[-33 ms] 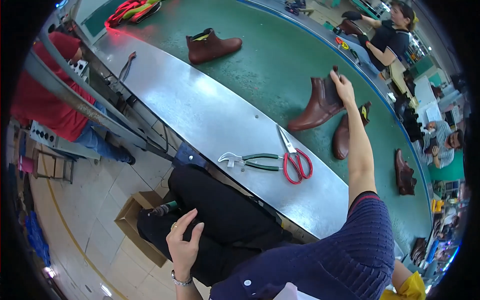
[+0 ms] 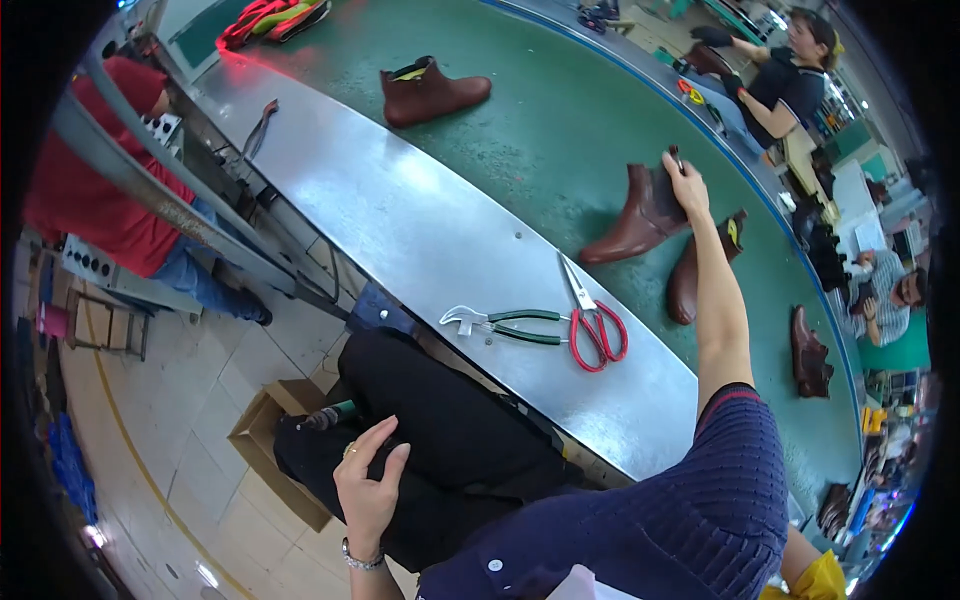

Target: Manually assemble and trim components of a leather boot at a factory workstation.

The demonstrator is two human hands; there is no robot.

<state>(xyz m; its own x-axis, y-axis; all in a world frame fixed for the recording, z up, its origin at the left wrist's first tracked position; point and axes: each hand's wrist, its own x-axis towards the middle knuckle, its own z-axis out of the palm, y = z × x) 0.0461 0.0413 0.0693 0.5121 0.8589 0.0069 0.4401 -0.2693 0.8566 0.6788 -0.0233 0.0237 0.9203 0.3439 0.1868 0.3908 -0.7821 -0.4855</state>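
Note:
Over the green work surface [image 2: 540, 120], my right hand [image 2: 688, 190] grips a brown ankle boot [image 2: 640, 222] by the top of its shaft. The boot's toe points left and down, close to the surface; I cannot tell if the sole touches it. Just right of it, partly behind my forearm, stands another brown boot [image 2: 684, 280] with a yellow lining. My left hand [image 2: 368, 485] is above my lap, thumb and fingers apart, with a dark patch between them that I cannot make out. Beside it a tool with a green part [image 2: 335, 414] rests by my knee.
Green-handled pliers [image 2: 510, 325] and red-handled scissors [image 2: 597, 325] lie on the metal ledge [image 2: 370, 190]. Farther off are a boot [image 2: 432, 92] at the left and another boot [image 2: 810, 352] at the right. A cardboard box [image 2: 262, 445] stands on the floor. Other people work around.
My right hand and the boot have come down slightly toward the green surface. The whole view has shifted a little. My left hand has stayed in place.

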